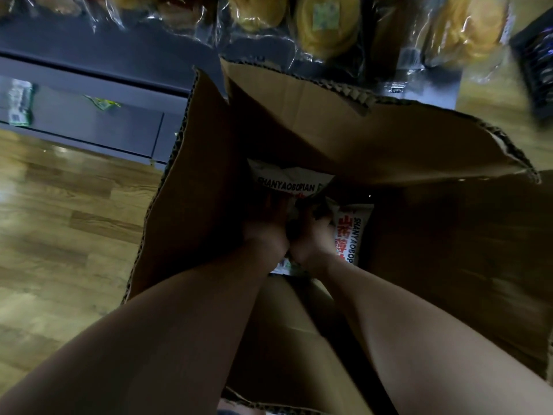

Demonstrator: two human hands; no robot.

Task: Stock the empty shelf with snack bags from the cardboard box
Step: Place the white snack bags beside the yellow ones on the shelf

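Fingers of both my hands are buried among the snack bags at the bottom of the cardboard box (329, 136), near the centre of the frame. My left hand (264, 232) has its fingers curled down over the lower edge of a white bag (287, 182) printed SHANYAOBOPIAN, so I read it as gripping that bag. My right hand (311, 239) sits just beside the left, knuckles nearly touching, fingers bent down into crumpled packaging; the shadow in the box is too deep for me to tell whether they hold anything or only press on it. A second white bag (353, 235) with red characters lies along the right side of that hand, touching it.

Both forearms come up from the bottom edge of the frame into the box. Its flaps stand open, the far flap filling the middle right.

Beyond the box, along the top of the frame, I see packaged buns (326, 22) in clear wrap. At the upper left is a dark shelf (89, 124) with two small green packets (19, 101) on it. Wooden flooring (59, 211) fills the left side.
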